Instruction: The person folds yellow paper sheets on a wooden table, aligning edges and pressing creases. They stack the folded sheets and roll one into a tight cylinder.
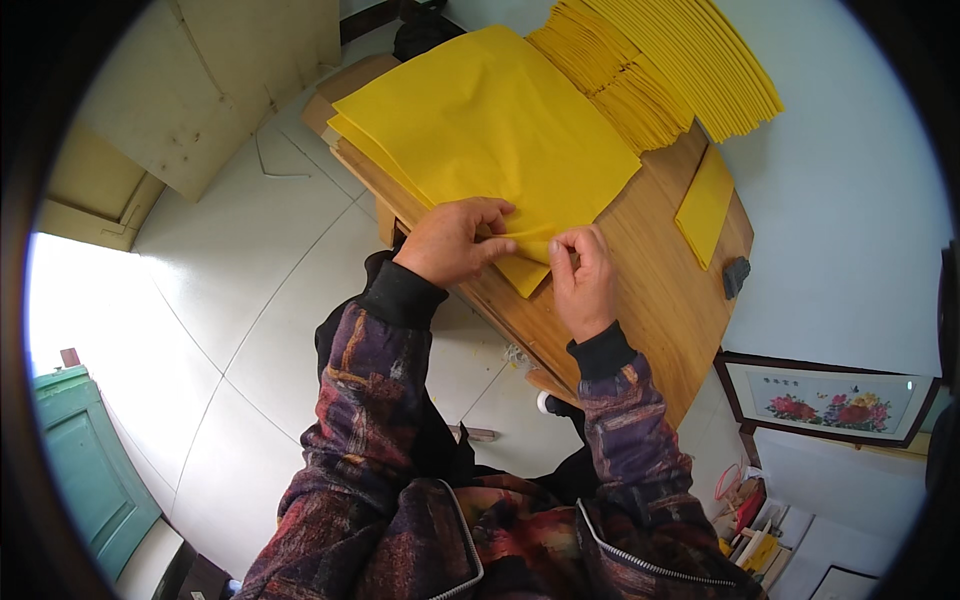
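A large yellow fabric sheet [480, 120] lies over the wooden table [650, 260], with more than one layer showing at its left edge. At its near edge, my left hand [458, 238] pinches a raised fold of the fabric between thumb and fingers. My right hand [583, 278] grips the near corner of the same sheet, thumb pressed against the curled fingers. A flap of the fabric hangs just below, between the two hands. The fingertips partly hide the folded edge.
Tall stacks of folded yellow fabric [690, 60] stand at the table's far side against the wall. A narrow folded yellow piece [706, 208] and a small dark block [736, 277] lie near the right edge. A framed flower picture [825, 400] leans at right.
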### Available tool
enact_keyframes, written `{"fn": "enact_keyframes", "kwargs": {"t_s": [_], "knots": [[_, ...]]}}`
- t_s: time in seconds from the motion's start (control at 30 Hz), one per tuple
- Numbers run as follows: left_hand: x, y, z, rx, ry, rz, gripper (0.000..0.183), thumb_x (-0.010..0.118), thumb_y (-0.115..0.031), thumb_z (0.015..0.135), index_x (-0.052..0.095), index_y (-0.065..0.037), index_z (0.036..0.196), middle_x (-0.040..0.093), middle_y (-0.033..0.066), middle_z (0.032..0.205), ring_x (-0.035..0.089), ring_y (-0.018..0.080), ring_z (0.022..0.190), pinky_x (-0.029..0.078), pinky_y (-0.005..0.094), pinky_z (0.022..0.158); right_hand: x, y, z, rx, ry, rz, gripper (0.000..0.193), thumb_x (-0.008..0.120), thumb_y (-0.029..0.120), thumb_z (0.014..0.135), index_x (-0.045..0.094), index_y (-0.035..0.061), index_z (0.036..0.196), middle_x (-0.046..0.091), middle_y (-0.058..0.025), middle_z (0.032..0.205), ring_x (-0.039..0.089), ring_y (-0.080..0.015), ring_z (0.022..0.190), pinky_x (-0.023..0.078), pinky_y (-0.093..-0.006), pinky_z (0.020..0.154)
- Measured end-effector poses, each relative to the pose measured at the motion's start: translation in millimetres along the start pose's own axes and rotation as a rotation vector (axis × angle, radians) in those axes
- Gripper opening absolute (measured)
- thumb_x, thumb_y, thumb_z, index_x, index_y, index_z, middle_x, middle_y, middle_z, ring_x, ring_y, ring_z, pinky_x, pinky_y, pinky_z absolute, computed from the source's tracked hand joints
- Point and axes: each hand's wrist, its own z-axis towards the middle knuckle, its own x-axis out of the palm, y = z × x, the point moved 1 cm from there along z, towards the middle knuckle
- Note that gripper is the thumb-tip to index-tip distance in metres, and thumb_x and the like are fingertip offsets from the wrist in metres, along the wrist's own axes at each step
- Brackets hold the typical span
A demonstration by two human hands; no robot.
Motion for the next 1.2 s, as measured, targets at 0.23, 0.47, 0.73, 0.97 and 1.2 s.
{"fn": "enact_keyframes", "kwargs": {"t_s": [0.23, 0.47, 0.73, 0.97, 1.2], "knots": [[4, 3, 0, 0.081, -0.050, 0.076, 0.014, 0.066, 0.002, 0.078, 0.059, 0.006, 0.090, 0.065, 0.0121, 0.117, 0.064, 0.0179, 0.088, 0.051, 0.0286, 0.081, -2, 0, -4, 0.029, -0.080, 0.055, 0.009, 0.063, 0.003, 0.083, 0.055, 0.0018, 0.087, 0.056, -0.0125, 0.086, 0.056, -0.0308, 0.080, 0.047, -0.0365, 0.070], [8, 9, 4, 0.021, -0.051, -0.037, 0.011, 0.062, 0.001, 0.083, 0.060, 0.005, 0.093, 0.067, 0.0075, 0.111, 0.060, 0.0113, 0.084, 0.050, 0.0262, 0.075, -4, 14, -43, -0.069, 0.176, -0.175, 0.032, 0.072, 0.008, 0.074, 0.059, 0.0042, 0.103, 0.053, -0.0114, 0.109, 0.053, -0.0321, 0.097, 0.047, -0.0400, 0.080], [6, 3, 1, -0.043, -0.048, -0.073, 0.010, 0.060, -0.002, 0.086, 0.060, 0.004, 0.095, 0.066, 0.0032, 0.108, 0.052, 0.0072, 0.068, 0.045, 0.0228, 0.057, -2, 11, -33, -0.181, 0.116, -0.226, 0.015, 0.068, 0.003, 0.077, 0.062, 0.0035, 0.090, 0.058, -0.0087, 0.097, 0.055, -0.0302, 0.091, 0.047, -0.0395, 0.077], [7, 4, 2, 0.007, -0.056, -0.077, 0.009, 0.059, -0.002, 0.087, 0.060, 0.004, 0.094, 0.066, 0.0036, 0.114, 0.053, 0.0079, 0.067, 0.045, 0.0231, 0.057, -6, 6, -22, 0.102, 0.195, 0.104, 0.007, 0.064, -0.001, 0.080, 0.059, 0.0018, 0.084, 0.058, -0.0100, 0.086, 0.057, -0.0274, 0.078, 0.047, -0.0340, 0.068], [4, 1, 1, 0.027, -0.045, -0.007, 0.012, 0.059, -0.002, 0.087, 0.060, 0.004, 0.097, 0.066, 0.0048, 0.112, 0.055, 0.0088, 0.066, 0.046, 0.0237, 0.055, -6, -7, -16, 0.346, 0.269, 0.317, 0.006, 0.064, 0.002, 0.082, 0.058, 0.0008, 0.082, 0.056, -0.0057, 0.081, 0.056, -0.0136, 0.070, 0.046, -0.0261, 0.063]]}}
